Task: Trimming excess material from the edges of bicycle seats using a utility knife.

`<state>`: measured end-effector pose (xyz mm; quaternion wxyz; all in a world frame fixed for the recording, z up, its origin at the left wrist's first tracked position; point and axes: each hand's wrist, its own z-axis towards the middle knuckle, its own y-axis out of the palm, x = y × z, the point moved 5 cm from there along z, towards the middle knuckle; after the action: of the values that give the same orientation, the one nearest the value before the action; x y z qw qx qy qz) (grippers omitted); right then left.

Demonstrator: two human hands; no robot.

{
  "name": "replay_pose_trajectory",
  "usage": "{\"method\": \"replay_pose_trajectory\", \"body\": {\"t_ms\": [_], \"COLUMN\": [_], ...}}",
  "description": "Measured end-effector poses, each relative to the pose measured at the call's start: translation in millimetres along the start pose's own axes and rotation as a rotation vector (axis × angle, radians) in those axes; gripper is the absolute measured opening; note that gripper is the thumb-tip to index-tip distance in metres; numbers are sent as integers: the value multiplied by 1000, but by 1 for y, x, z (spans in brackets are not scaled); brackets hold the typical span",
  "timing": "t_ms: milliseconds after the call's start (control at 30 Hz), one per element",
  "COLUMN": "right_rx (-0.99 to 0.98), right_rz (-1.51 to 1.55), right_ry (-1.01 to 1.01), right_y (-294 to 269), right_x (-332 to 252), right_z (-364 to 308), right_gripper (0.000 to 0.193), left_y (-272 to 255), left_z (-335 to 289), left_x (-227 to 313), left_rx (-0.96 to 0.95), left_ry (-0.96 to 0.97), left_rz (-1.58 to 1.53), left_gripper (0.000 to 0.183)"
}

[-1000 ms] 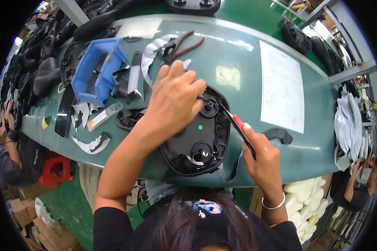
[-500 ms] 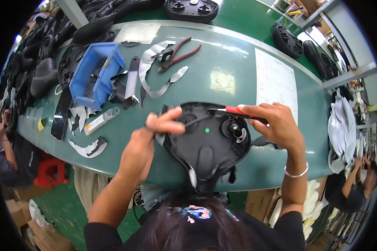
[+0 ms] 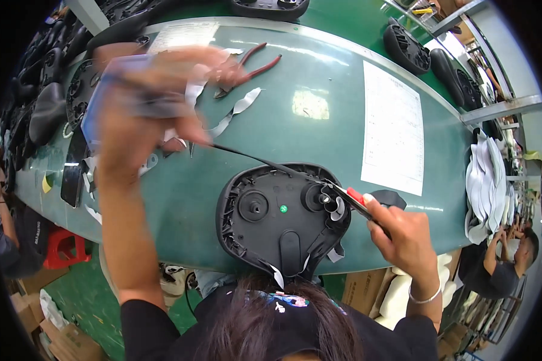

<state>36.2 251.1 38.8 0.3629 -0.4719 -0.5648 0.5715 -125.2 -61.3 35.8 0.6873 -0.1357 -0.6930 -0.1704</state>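
A black bicycle saddle (image 3: 265,225) lies underside up at the table's near edge, with two round spring mounts and a green dot showing. My left hand (image 3: 121,123) is smeared by motion, up at the left over the blue bin. From its fingers a thin black strip (image 3: 244,154) runs taut down to the saddle's far rim. My right hand (image 3: 403,237) grips a red-and-black-handled knife (image 3: 358,204), its tip at the saddle's right far edge, by the strip's end. White scraps of trim stick out near the saddle's nose.
Red-handled pliers (image 3: 262,69) and curled white offcuts (image 3: 247,101) lie at the far left. A blue bin (image 3: 91,123) is mostly behind my left hand. A written sheet (image 3: 393,132) lies to the right. Other saddles (image 3: 406,48) stand beyond the table's far edge.
My left hand has swept up and left from the saddle, drawing the black strip out. The knife has moved down and right along the rim, now angled more steeply.
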Motion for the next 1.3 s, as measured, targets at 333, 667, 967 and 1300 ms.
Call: {"method": "replay_pose_trajectory", "body": {"t_ms": [333, 667, 967, 1300], "right_rx": [-5, 162, 90, 412], "right_rz": [125, 859, 1092, 749], "right_ry": [-76, 577, 324, 396], "right_y": [8, 69, 103, 39], "right_x": [11, -45, -65, -45], "right_z": [12, -98, -141, -62], "right_gripper": [45, 48, 47, 52], "left_y": [138, 84, 41, 91], "left_z": [66, 46, -57, -34], "left_x": [-45, 70, 85, -35], "left_rx": [-250, 808, 1611, -222], "left_ry": [-158, 825, 1077, 336], "left_rz": [-347, -312, 32, 1133], "left_gripper": [28, 33, 41, 62]}}
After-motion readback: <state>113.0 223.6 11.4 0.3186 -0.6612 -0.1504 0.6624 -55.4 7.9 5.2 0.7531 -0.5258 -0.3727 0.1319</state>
